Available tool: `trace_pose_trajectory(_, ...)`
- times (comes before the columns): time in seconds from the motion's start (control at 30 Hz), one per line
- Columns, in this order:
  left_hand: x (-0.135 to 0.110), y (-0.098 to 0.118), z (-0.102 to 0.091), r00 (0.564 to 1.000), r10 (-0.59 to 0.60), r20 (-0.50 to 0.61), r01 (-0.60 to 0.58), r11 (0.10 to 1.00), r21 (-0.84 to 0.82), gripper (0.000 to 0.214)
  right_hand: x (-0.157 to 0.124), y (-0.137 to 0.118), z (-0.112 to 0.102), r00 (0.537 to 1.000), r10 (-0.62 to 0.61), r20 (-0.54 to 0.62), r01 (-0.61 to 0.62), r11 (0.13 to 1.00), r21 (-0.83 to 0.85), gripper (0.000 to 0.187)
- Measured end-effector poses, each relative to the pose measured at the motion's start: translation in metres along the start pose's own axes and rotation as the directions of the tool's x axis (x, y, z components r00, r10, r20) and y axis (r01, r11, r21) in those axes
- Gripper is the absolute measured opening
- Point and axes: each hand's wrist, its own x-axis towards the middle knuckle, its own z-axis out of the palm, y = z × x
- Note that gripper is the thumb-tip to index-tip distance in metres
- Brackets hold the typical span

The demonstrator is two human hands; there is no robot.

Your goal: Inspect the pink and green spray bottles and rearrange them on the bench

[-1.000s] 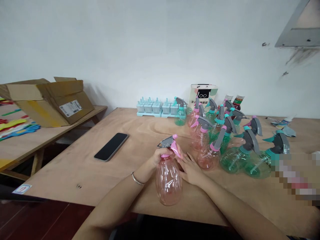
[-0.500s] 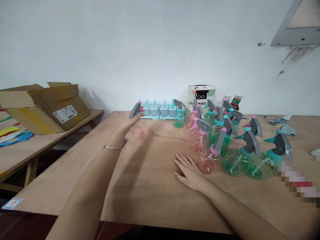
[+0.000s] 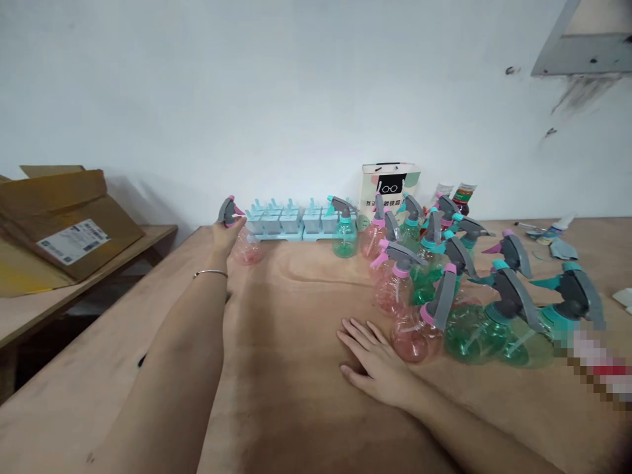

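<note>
My left hand [image 3: 222,238] is stretched far out to the back left of the wooden table [image 3: 296,368], closed round the neck of a pink spray bottle [image 3: 243,245] with a grey and pink trigger head. The bottle stands beside a pale blue ice-pop mould [image 3: 282,221]. My right hand [image 3: 376,359] lies flat on the table with its fingers spread, holding nothing. It rests just left of a pink spray bottle [image 3: 417,332] at the near edge of a cluster of several pink and green spray bottles [image 3: 474,289].
A white printed box [image 3: 390,186] and small dark bottles [image 3: 461,197] stand at the back by the wall. A cardboard box [image 3: 59,224] sits on a second table to the left. Small bits lie at the far right [image 3: 553,242].
My left hand carried the pink spray bottle from in front of me out to the back left, beside the ice-pop mould. My right hand left the bottle and stayed flat on the table.
</note>
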Motion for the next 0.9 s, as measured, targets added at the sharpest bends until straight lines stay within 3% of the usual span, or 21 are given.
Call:
trace_pose_trajectory(0.1, -0.013, -0.01, -0.001, 0.999, 0.005, -0.042, -0.002, 0.998, 0.07, 0.043, 0.0, 0.002, 0.002, 1.0, -0.007, -0.021, 0.007, 1.0, -0.004, 0.062)
trace_pose_trajectory(0.2, -0.036, -0.016, -0.009, 0.999, 0.035, -0.021, -0.033, 0.996, 0.077, 0.062, 0.001, 0.005, 0.007, 0.998, -0.023, -0.055, 0.022, 1.0, -0.023, 0.061)
trace_pose_trajectory(0.3, -0.069, -0.014, -0.022, 0.991, 0.078, -0.109, -0.063, 0.989, 0.135, 0.078, 0.001, 0.007, 0.011, 0.997, -0.03, -0.069, 0.027, 0.998, -0.051, 0.061)
trace_pose_trajectory(0.4, -0.106, 0.004, -0.027, 0.949, 0.199, -0.244, -0.151, 0.968, 0.201, 0.059, 0.005, 0.005, 0.014, 0.996, -0.028, -0.082, 0.021, 0.997, -0.08, 0.062)
trace_pose_trajectory(0.47, -0.129, 0.024, -0.018, 0.91, 0.335, -0.246, -0.276, 0.929, 0.246, 0.045, 0.009, 0.002, 0.016, 0.995, -0.029, -0.099, 0.019, 0.995, -0.096, 0.063)
trace_pose_trajectory(0.57, -0.153, 0.056, 0.019, 0.897, 0.442, -0.008, -0.432, 0.88, 0.197, 0.044, 0.017, -0.003, 0.016, 0.993, -0.032, -0.113, 0.021, 0.995, -0.099, 0.064)
trace_pose_trajectory(0.63, -0.159, 0.075, 0.056, 0.887, 0.433, 0.16, -0.45, 0.888, 0.094, 0.05, 0.024, -0.007, 0.015, 0.993, -0.021, -0.115, 0.011, 0.996, -0.087, 0.064)
trace_pose_trajectory(0.77, -0.154, 0.099, 0.137, 0.941, 0.199, 0.276, -0.228, 0.971, 0.077, 0.094, 0.036, -0.01, 0.012, 0.993, 0.012, -0.12, -0.02, 0.998, -0.066, 0.063)
trace_pose_trajectory(0.9, -0.146, 0.118, 0.198, 0.967, 0.004, 0.253, -0.067, 0.968, 0.241, 0.119, 0.042, -0.007, 0.013, 0.991, 0.011, -0.134, -0.02, 0.998, -0.061, 0.063)
